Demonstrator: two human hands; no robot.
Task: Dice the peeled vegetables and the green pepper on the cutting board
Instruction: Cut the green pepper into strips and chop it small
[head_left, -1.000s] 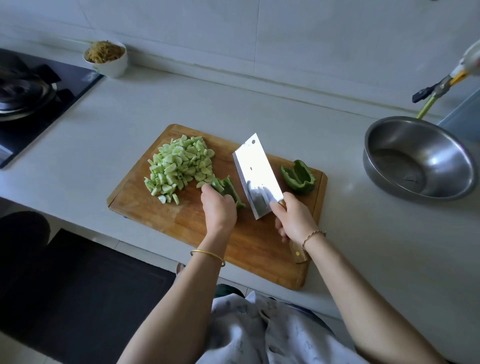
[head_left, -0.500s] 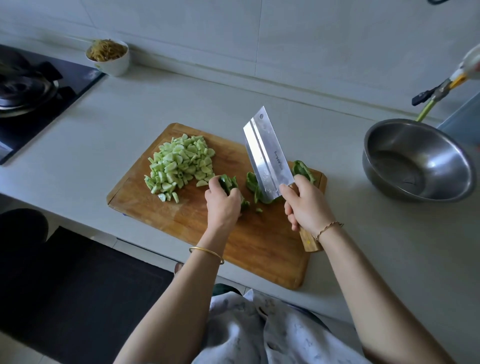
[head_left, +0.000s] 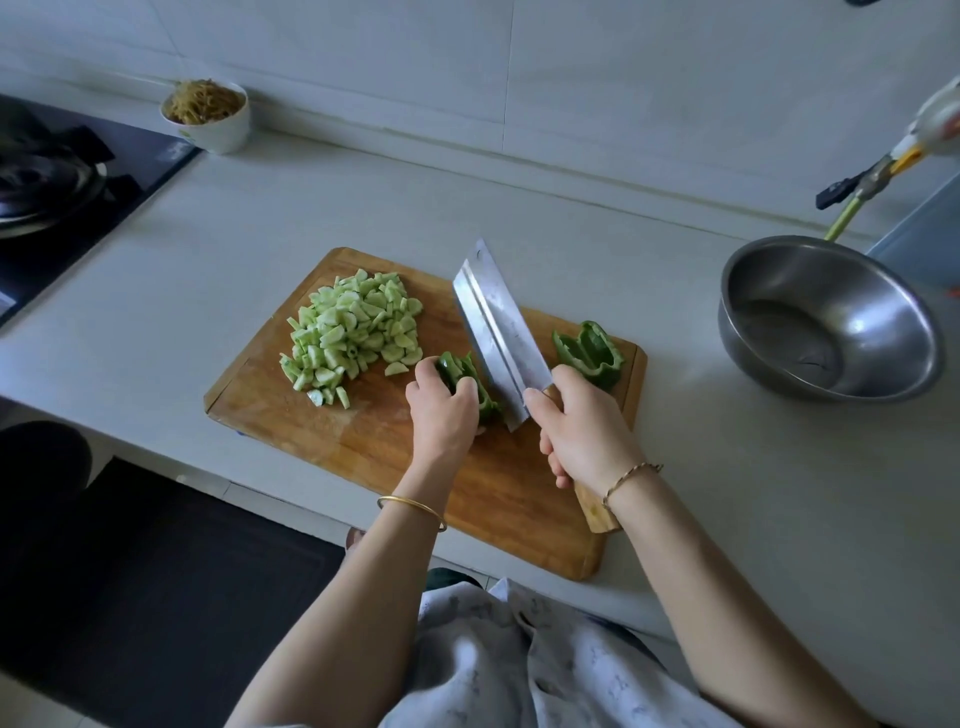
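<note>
At far left we see a stove (head_left: 52, 171), then a white bowl (head_left: 213, 124) on the desk (head_left: 571, 234). On the board (head_left: 322, 431), the diced pile (head_left: 353, 332) lies toward the left end. Our left hand (head_left: 441, 410) curls its fingers over a pepper strip (head_left: 467, 371), holding it down. The cleaver (head_left: 498, 332) stands close against the strip, and our right hand (head_left: 587, 431) grips its handle. A pepper half (head_left: 589, 353) lies at the board's right end, and a steel bowl (head_left: 831, 322) stands farther right.
</note>
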